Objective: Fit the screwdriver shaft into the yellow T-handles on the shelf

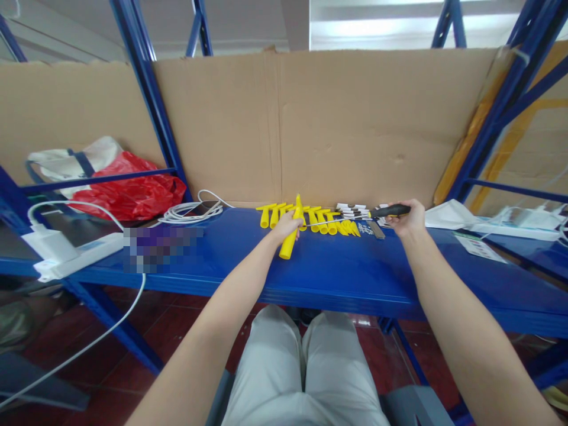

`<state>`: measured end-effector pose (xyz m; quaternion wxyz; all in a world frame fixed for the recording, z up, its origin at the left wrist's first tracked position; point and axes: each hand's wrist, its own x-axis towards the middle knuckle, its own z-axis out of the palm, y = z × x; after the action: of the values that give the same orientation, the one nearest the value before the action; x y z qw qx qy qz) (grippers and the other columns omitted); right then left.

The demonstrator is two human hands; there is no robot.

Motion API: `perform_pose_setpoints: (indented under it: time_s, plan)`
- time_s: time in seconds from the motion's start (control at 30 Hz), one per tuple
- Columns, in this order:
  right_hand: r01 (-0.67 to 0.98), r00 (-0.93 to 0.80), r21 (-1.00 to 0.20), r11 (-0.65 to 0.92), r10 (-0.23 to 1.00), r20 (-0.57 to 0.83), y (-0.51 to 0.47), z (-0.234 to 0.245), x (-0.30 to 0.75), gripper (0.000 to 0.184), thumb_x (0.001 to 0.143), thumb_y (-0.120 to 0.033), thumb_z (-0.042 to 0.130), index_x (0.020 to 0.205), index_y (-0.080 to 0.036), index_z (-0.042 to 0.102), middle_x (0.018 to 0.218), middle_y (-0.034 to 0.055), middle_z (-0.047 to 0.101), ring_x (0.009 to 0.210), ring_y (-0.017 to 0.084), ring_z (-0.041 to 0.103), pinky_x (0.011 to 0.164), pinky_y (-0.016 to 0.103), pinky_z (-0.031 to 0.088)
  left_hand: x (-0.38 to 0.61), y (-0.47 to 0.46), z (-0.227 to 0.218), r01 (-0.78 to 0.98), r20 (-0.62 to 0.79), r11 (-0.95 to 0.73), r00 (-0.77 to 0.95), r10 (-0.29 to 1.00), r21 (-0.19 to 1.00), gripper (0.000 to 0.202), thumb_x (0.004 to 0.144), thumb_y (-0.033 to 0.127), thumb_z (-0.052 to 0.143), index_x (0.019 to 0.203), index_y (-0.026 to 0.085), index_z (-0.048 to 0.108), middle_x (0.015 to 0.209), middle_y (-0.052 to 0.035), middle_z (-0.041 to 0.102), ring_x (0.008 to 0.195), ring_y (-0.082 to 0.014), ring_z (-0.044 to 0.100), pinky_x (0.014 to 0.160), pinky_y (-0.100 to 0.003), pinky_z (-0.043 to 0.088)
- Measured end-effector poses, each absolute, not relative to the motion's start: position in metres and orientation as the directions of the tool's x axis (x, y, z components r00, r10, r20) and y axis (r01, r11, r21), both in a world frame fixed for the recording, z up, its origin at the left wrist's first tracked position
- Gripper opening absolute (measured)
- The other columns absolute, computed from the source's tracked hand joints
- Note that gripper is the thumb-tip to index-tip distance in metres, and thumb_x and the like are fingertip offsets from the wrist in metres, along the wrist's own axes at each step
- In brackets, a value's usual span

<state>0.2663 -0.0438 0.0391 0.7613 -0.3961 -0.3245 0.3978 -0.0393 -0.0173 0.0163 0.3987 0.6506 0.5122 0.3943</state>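
Observation:
My left hand point(286, 227) is wrapped round a yellow plastic handle point(287, 247), a hollow tube with a narrower top, held above the blue bench. In my right hand point(410, 219) is a screwdriver point(391, 210) with a black grip. Its long thin shaft points left, and its tip meets the yellow handle beside my left fingers; whether it is in a screw I cannot tell. Behind my hands stands a row of similar yellow handles point(265, 219). Small flat yellow pieces point(348, 228), black-and-white pieces point(352, 210) and a grey metal strip point(377, 229) lie under the screwdriver.
A cardboard sheet point(355, 124) backs the blue bench point(346, 269). Left are a red plastic bag point(133, 186), a coiled white cable point(190, 212) and a power strip point(84, 255). At right are white paper point(450, 214), a printed card point(481, 247) and another power strip point(515, 229).

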Motion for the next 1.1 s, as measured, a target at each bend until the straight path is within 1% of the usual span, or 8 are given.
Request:
perform_pose_setpoints:
  time_s: [0.13,0.27,0.4,0.53,0.8,0.87,0.97,1.1]
  plan:
    - [-0.411,0.428,-0.881,0.234,0.903,0.04,-0.046,0.042,0.252,0.008,0.072,-0.02,0.051,0.066,-0.02,0.045,0.061,0.0016,0.058,0.04,0.008,0.037,0.035,0.019,0.037,-0.039,-0.019,0.017,0.371,0.095,-0.153,0.17,0.981,0.916,0.035,0.072,0.009,0.048,0.106,0.014,0.054,0.047,0.006,0.046,0.039,-0.0124,0.049,0.045,-0.022,0.045]
    - [-0.381,0.344,-0.917,0.118,0.939,-0.023,-0.05,0.043,0.24,0.007,0.075,-0.015,0.051,0.07,-0.019,0.049,0.061,0.0019,0.06,0.04,0.008,0.04,0.042,0.021,0.046,-0.039,-0.018,0.017,0.387,0.083,-0.152,0.19,0.978,0.909,0.041,0.071,0.009,0.048,0.112,0.012,0.054,0.047,0.0053,0.047,0.039,-0.0128,0.05,0.045,-0.022,0.046]
    - [-0.223,0.236,-0.975,-0.004,0.97,-0.058,-0.054,0.04,0.228,0.008,0.079,-0.01,0.055,0.076,-0.017,0.053,0.056,0.0001,0.058,0.041,0.011,0.05,0.047,0.026,0.053,-0.039,-0.017,0.016,0.4,0.088,-0.165,0.203,0.975,0.901,0.046,0.072,0.011,0.047,0.117,0.011,0.052,0.046,0.0061,0.047,0.038,-0.0125,0.049,0.044,-0.021,0.045]
    - [0.008,0.107,-0.998,-0.06,0.993,-0.058,-0.057,0.032,0.214,0.01,0.08,-0.008,0.063,0.083,-0.015,0.057,0.064,0.005,0.065,0.046,0.015,0.061,0.045,0.025,0.053,-0.039,-0.02,0.017,0.392,0.1,-0.184,0.224,0.969,0.902,0.049,0.071,0.012,0.048,0.12,0.01,0.051,0.047,0.0062,0.048,0.038,-0.0124,0.05,0.043,-0.02,0.044]
    - [0.36,-0.064,-0.925,0.117,0.993,0.1,-0.048,0.011,0.199,0.011,0.07,-0.011,0.072,0.076,-0.019,0.066,0.072,0.0014,0.067,0.057,0.012,0.064,0.042,0.017,0.045,-0.033,-0.029,0.019,0.364,0.12,-0.219,0.276,0.954,0.905,0.041,0.073,0.008,0.049,0.113,0.012,0.055,0.048,0.0075,0.048,0.036,-0.0095,0.047,0.042,-0.019,0.042]
    - [0.478,-0.09,-0.857,0.193,0.981,0.17,-0.045,0.007,0.194,0.017,0.065,-0.007,0.071,0.075,-0.02,0.067,0.073,0.0004,0.068,0.064,0.013,0.064,0.051,0.019,0.049,-0.03,-0.031,0.018,0.364,0.116,-0.227,0.302,0.946,0.903,0.044,0.073,0.008,0.048,0.116,0.012,0.054,0.046,0.0079,0.047,0.035,-0.0101,0.047,0.042,-0.019,0.043]
    - [0.618,-0.138,-0.722,0.312,0.947,0.292,-0.039,0.001,0.187,0.022,0.059,0.0,0.067,0.07,-0.02,0.066,0.079,0.0013,0.07,0.077,0.017,0.066,0.074,0.028,0.054,-0.024,-0.033,0.015,0.358,0.106,-0.236,0.347,0.932,0.903,0.047,0.073,0.009,0.048,0.119,0.012,0.053,0.043,0.0083,0.047,0.036,-0.0115,0.048,0.042,-0.02,0.044]
    - [0.682,-0.168,-0.609,0.405,0.897,0.409,-0.033,-0.005,0.179,0.02,0.064,-0.003,0.063,0.072,-0.021,0.063,0.088,0.0046,0.072,0.089,0.021,0.068,0.091,0.037,0.051,-0.015,-0.036,0.013,0.332,0.089,-0.236,0.402,0.911,0.913,0.046,0.071,0.007,0.048,0.116,0.013,0.055,0.042,0.0091,0.047,0.036,-0.0114,0.049,0.044,-0.021,0.047]
